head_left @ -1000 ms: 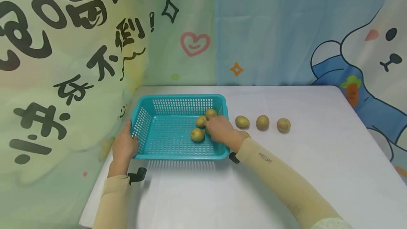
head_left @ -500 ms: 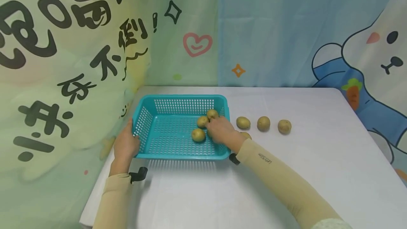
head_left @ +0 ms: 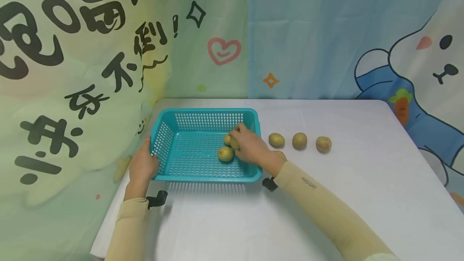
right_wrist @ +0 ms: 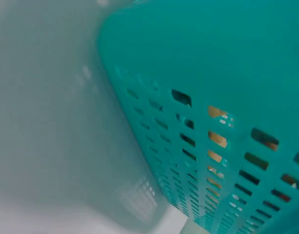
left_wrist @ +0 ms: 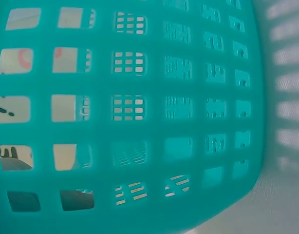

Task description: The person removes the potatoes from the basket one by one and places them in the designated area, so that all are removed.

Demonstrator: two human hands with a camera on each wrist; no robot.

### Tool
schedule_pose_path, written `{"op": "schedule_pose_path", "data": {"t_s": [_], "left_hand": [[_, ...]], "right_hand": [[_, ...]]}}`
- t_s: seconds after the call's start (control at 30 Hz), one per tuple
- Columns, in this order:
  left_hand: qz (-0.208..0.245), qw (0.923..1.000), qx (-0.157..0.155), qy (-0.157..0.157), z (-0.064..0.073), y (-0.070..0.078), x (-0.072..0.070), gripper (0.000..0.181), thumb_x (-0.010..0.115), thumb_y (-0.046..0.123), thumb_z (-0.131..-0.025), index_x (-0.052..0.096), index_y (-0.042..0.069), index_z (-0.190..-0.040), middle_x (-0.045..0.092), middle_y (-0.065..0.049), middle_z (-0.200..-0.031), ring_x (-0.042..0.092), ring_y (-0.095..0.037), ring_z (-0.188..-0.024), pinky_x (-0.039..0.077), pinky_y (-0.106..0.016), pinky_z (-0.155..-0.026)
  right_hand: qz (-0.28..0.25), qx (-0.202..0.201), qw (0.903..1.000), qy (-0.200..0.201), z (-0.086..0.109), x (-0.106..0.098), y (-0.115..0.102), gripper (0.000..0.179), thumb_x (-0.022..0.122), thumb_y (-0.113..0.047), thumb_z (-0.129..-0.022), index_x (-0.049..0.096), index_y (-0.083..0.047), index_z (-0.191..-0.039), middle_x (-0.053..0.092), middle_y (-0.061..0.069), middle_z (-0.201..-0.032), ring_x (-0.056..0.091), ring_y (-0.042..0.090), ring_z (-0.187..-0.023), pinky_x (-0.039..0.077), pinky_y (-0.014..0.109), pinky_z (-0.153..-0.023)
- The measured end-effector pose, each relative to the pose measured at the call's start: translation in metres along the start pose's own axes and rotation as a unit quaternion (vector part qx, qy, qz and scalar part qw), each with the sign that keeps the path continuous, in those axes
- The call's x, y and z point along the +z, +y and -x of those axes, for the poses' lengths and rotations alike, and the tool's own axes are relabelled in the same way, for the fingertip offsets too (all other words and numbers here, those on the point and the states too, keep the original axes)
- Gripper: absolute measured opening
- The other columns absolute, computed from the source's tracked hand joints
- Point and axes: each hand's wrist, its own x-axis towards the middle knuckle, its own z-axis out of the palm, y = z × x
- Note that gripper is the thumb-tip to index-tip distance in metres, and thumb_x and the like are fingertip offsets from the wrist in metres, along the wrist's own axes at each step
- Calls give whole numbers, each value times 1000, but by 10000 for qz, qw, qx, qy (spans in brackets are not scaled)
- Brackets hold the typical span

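In the head view my left hand (head_left: 143,164) grips the left edge of a turquoise plastic basket (head_left: 206,179). My right hand (head_left: 251,146) reaches over the right rim into the basket and holds a potato (head_left: 235,143) in its fingers. A second potato (head_left: 225,154) lies on the basket floor just in front, and another potato (head_left: 227,139) shows partly behind the held one. Both wrist views are filled by the perforated basket wall (left_wrist: 101,131), seen from the right wrist as the slotted side (right_wrist: 198,58); neither hand shows there.
Right of the basket a potato (head_left: 276,140), a round potato (head_left: 299,141) and a third potato (head_left: 324,144) stand in a row on the white table (head_left: 348,196). One more potato (head_left: 280,155) is half hidden behind the right wrist. A printed curtain (head_left: 308,31) hangs behind.
My right hand has risen slightly, bringing the held potato into view and covering the potato at the back right of the basket. The left hand and basket keep their place.
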Motion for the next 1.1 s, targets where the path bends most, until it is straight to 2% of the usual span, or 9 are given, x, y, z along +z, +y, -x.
{"op": "schedule_pose_path", "data": {"t_s": [0.2, 0.37, 0.53, 0.67, 0.73, 0.8, 0.9, 0.97, 1.1], "left_hand": [[47, 10000, -37, 49, 1, 1, 2, 72, 53, 3, -93, 18, 6, -156, 37, -29, -148, 45, -50, -127, 41, -62, -96], [98, 9998, -141, 108, 3, -1, 3, 71, 54, 3, -94, 20, 9, -156, 37, -28, -149, 44, -50, -128, 41, -61, -97], [101, 9998, -103, 125, 3, 0, 2, 71, 53, 4, -94, 20, 9, -156, 39, -29, -147, 48, -51, -123, 43, -61, -91], [122, 9999, -23, 105, 2, 2, 0, 71, 53, 4, -94, 20, 9, -156, 40, -31, -146, 52, -51, -117, 46, -60, -85], [66, 9999, -12, 117, 1, 1, 0, 71, 53, 5, -94, 19, 10, -157, 42, -32, -144, 55, -50, -112, 47, -58, -80], [30, 9999, -7, 149, 0, 1, 0, 71, 53, 5, -94, 19, 10, -157, 43, -32, -142, 57, -49, -109, 47, -58, -79], [19, 9999, -7, 164, -1, 1, -1, 72, 53, 5, -94, 19, 11, -157, 44, -33, -141, 57, -50, -109, 47, -59, -79], [58, 9999, -23, 136, 0, 2, -1, 72, 53, 5, -94, 19, 10, -157, 43, -32, -142, 55, -50, -113, 46, -59, -82], [49, 9999, -15, 101, 1, 2, 0, 71, 54, 5, -94, 20, 9, -156, 43, -32, -143, 54, -51, -115, 46, -60, -84]], "right_hand": [[-1349, 78, 9903, 332, 3, -8, 6, 57, 74, -14, -84, 53, -14, -137, 41, 9, -134, 58, 25, -103, 53, 40, -81], [-1964, -35, 9783, 664, 10, -11, 12, 55, 75, -15, -84, 55, -14, -136, 44, 10, -134, 58, 27, -108, 52, 43, -85], [-2544, 16, 9599, 1176, 20, -17, 25, 55, 77, -13, -83, 57, -12, -134, 48, 11, -129, 56, 26, -111, 52, 40, -88], [-3095, 296, 9401, 1401, 36, -24, 37, 58, 78, -14, -83, 55, -11, -136, 47, 11, -131, 53, 26, -115, 54, 42, -87], [-3331, 437, 9305, 1459, 45, -27, 44, 59, 78, -15, -83, 54, -11, -137, 47, 11, -135, 52, 26, -119, 51, 46, -93], [-3513, 568, 9221, 1521, 54, -29, 51, 60, 77, -15, -84, 53, -10, -138, 46, 11, -138, 50, 27, -123, 43, 51, -102], [-3588, 731, 9160, 1640, 68, -29, 62, 59, 77, -15, -84, 53, -9, -137, 45, 13, -140, 46, 29, -126, 31, 56, -110], [-3689, 746, 9112, 1672, 77, -28, 69, 59, 77, -12, -84, 53, -8, -137, 44, 14, -140, 44, 30, -127, 28, 58, -111], [-3693, 751, 9105, 1701, 96, -21, 83, 59, 78, -10, -83, 53, -6, -136, 47, 16, -140, 42, 32, -130, 27, 59, -111]]}}
